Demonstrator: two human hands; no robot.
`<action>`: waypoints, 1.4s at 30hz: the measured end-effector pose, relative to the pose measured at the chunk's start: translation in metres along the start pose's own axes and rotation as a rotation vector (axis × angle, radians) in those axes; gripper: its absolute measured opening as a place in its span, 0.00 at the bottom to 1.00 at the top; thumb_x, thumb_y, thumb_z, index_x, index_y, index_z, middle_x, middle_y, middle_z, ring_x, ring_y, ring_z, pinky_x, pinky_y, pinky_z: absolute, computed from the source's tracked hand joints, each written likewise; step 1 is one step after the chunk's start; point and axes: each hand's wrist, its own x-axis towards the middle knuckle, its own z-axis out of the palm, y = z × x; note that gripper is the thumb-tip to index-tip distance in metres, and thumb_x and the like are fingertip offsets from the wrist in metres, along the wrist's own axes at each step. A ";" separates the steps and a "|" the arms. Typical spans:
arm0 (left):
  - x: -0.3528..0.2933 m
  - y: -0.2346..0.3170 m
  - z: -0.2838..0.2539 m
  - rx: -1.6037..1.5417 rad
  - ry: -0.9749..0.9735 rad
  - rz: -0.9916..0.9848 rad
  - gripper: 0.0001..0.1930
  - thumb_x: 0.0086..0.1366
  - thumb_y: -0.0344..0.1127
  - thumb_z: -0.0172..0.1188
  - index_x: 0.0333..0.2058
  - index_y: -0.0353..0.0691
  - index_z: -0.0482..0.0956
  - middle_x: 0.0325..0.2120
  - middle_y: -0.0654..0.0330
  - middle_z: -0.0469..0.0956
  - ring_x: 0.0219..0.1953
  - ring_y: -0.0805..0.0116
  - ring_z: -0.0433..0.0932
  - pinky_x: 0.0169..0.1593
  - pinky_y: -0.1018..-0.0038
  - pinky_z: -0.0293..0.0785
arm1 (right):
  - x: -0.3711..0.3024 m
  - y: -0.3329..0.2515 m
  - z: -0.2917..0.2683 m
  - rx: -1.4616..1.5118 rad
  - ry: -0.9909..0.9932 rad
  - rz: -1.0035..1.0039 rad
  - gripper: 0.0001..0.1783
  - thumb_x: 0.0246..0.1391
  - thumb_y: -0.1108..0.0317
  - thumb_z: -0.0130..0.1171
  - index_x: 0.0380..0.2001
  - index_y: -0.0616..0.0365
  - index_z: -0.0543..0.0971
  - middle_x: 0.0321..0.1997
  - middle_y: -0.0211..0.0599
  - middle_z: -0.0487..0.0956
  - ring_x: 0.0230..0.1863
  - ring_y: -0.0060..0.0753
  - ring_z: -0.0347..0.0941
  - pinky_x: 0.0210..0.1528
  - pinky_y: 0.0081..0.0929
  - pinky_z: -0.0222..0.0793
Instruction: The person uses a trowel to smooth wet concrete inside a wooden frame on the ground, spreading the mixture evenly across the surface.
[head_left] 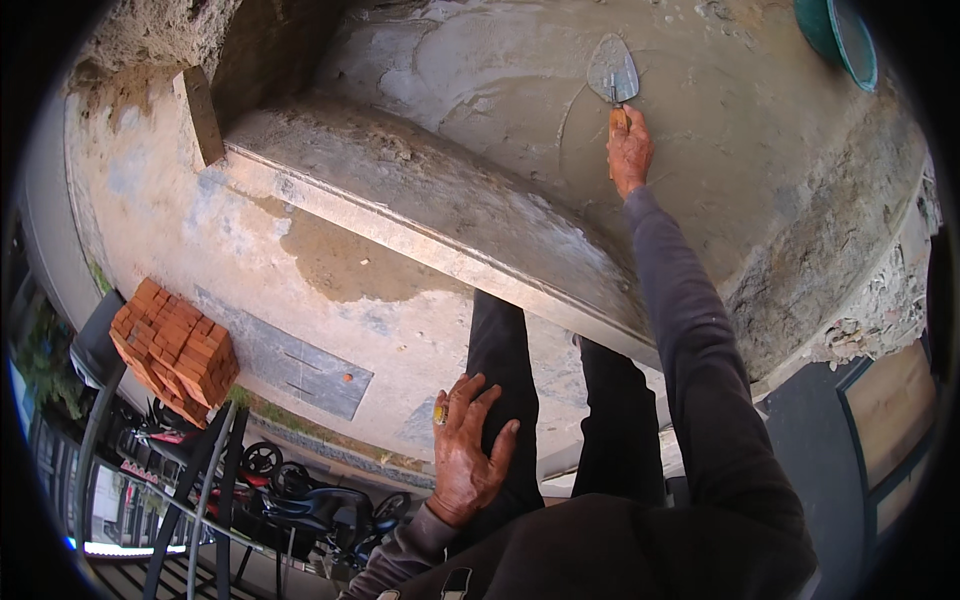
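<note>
My right hand (629, 155) is stretched far forward and closed round the wooden handle of a trowel (613, 68). The pointed metal blade lies on or just over wet grey mortar (500, 75), with smears of mortar on it; whether it touches I cannot tell. Curved sweep marks show in the mortar beside it. My left hand (468, 440) rests with fingers spread on my left thigh, holding nothing, a ring with a yellow stone on one finger.
A long straight edging board (400, 225) runs between my legs and the mortar, a short wooden block (199, 115) at its far end. A green bucket (838, 42) stands at far right. Stacked red bricks (172, 345) and parked motorbikes (330, 510) are at left.
</note>
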 end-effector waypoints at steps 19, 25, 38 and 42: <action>-0.005 -0.002 0.006 0.054 -0.001 0.013 0.22 0.61 0.35 0.61 0.52 0.32 0.73 0.57 0.42 0.67 0.64 0.40 0.61 0.67 0.49 0.50 | -0.050 -0.026 0.042 -0.261 -0.537 -0.461 0.21 0.59 0.72 0.52 0.56 0.49 0.72 0.49 0.48 0.78 0.48 0.60 0.73 0.49 0.47 0.69; -0.006 -0.003 0.008 0.074 0.008 0.021 0.22 0.62 0.36 0.60 0.52 0.32 0.74 0.57 0.43 0.68 0.63 0.40 0.62 0.66 0.50 0.52 | -0.032 -0.004 0.016 -0.192 -0.244 -0.245 0.19 0.61 0.69 0.51 0.55 0.50 0.74 0.50 0.48 0.78 0.49 0.56 0.74 0.50 0.45 0.70; -0.007 0.002 0.013 0.116 0.006 0.037 0.20 0.61 0.34 0.60 0.51 0.32 0.74 0.56 0.43 0.69 0.63 0.40 0.63 0.64 0.52 0.58 | -0.042 0.056 -0.053 -0.244 -0.631 -0.264 0.17 0.63 0.68 0.49 0.55 0.47 0.72 0.49 0.46 0.79 0.50 0.55 0.75 0.50 0.45 0.69; -0.007 0.004 0.016 0.135 0.003 0.054 0.20 0.61 0.34 0.60 0.51 0.32 0.74 0.56 0.42 0.69 0.63 0.40 0.63 0.64 0.52 0.58 | -0.055 0.067 -0.063 -0.273 -0.707 -0.258 0.18 0.62 0.68 0.51 0.56 0.46 0.72 0.52 0.44 0.78 0.51 0.54 0.74 0.51 0.45 0.69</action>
